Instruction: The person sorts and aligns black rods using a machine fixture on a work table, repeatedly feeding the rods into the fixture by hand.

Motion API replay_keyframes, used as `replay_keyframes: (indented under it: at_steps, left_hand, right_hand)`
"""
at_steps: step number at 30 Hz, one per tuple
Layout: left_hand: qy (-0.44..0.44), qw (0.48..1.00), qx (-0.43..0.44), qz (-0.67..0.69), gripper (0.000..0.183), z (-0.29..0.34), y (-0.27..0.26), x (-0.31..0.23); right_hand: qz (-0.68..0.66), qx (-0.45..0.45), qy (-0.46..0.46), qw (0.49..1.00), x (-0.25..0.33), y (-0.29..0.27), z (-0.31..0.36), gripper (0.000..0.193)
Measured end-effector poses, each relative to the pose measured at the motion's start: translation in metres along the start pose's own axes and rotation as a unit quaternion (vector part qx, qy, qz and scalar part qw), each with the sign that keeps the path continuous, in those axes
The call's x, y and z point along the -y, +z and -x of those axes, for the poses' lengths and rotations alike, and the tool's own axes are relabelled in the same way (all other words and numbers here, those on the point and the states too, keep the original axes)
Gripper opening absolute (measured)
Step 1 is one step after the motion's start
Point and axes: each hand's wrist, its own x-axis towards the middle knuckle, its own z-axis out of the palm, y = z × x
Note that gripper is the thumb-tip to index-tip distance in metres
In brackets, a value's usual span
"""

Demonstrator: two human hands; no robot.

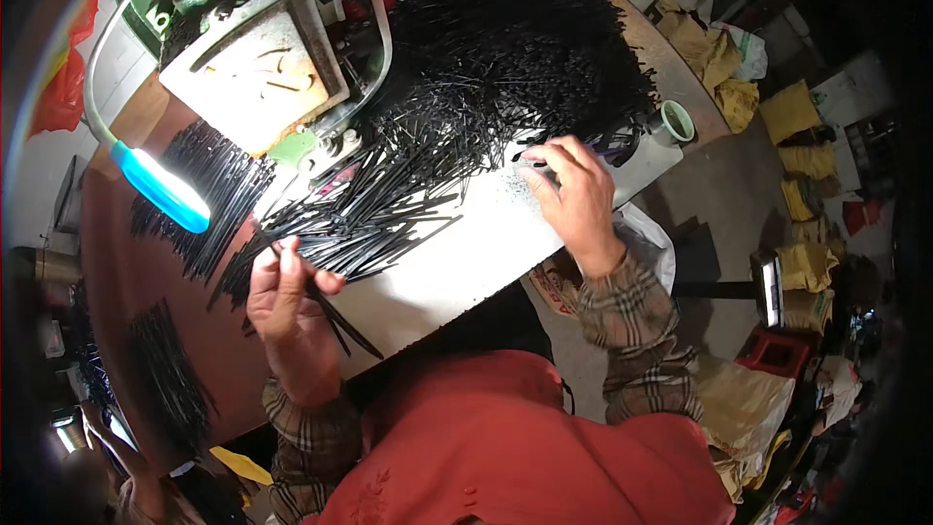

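My left hand [282, 306] is closed around a few thin black strips [352, 329], whose ends stick out below the fingers toward the table's near edge. Just beyond it lies a loose spread of black strips [364, 224]. My right hand [578, 199] is over the white board [466, 258], fingers bent and thumb close to the index fingertip. Something dark and small shows at those fingertips, too small to name. A large heap of thin black pieces [525, 49] rises just beyond the right hand.
At the left stands a machine with a pale metal plate [262, 78], beside a blue lamp [160, 185] on a bent neck. More strips lie in rows [194, 194] and a bundle [170, 369]. A pale green cup [673, 123] stands at the right edge. Yellow sacks [792, 112] are beyond.
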Motion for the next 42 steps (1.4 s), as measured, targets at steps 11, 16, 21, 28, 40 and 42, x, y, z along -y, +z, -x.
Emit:
replay_keyframes:
  at_steps: [11,16,21,28,40,42]
  left_hand:
    - [-0.074,0.994,0.046,-0.073,0.037,-0.004,-0.001,0.005]
    - [-0.083,0.993,0.057,-0.063,0.038,-0.008,-0.005,0.003]
    - [-0.088,0.99,0.077,-0.083,0.038,-0.011,-0.01,0.007]
    - [-0.079,0.993,0.029,-0.082,0.036,-0.023,-0.003,0.005]
    - [-0.038,0.991,0.113,-0.059,0.032,-0.07,-0.022,0.026]
    - [-0.061,0.994,0.089,-0.014,0.03,-0.065,-0.021,0.027]
  right_hand:
    - [0.129,0.156,-0.235,0.951,-0.022,0.004,-0.034,0.007]
    - [0.098,0.167,-0.304,0.933,-0.016,0.012,-0.022,0.007]
    - [0.065,0.137,-0.349,0.925,-0.002,0.016,-0.019,0.013]
    - [-0.012,0.005,-0.399,0.917,0.104,0.05,-0.052,0.01]
    - [-0.568,0.219,0.097,0.787,0.115,0.105,-0.053,0.018]
    - [-0.528,0.22,0.136,0.809,0.122,0.109,-0.054,0.015]
